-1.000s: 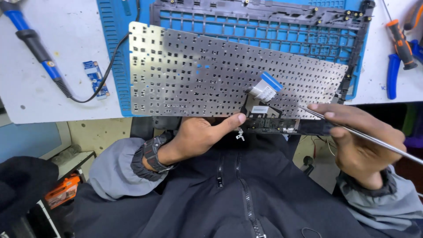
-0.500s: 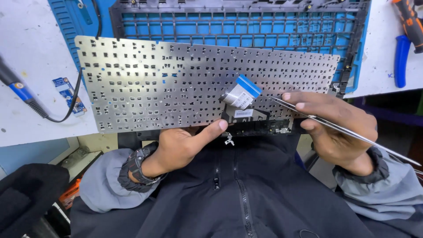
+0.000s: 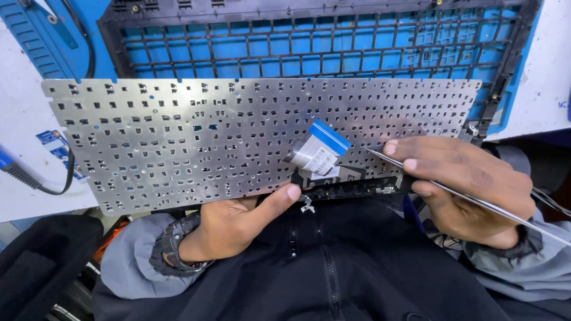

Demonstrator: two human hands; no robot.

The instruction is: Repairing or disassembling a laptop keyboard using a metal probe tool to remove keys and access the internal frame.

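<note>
A silvery keyboard backplate (image 3: 196,142), full of small punched holes, lies face down across the table edge. A flat ribbon cable (image 3: 315,148) with a blue tip sticks up from its near edge. My left hand (image 3: 241,223) grips the plate's near edge from below, thumb pressed beside the cable. My right hand (image 3: 470,187) holds thin metal tweezers (image 3: 476,201), whose tip rests on the plate just right of the cable. A watch sits on my left wrist.
A black laptop keyboard frame (image 3: 309,35) lies on a blue mat (image 3: 35,35) beyond the plate. At the left a small blue circuit board (image 3: 56,145) and a blue-handled tool with black cord (image 3: 18,169) rest on the white table (image 3: 24,196).
The view has shifted so the backplate sits more to the left and closer. Both hands keep their hold; the tweezers' tip stays by the ribbon cable.
</note>
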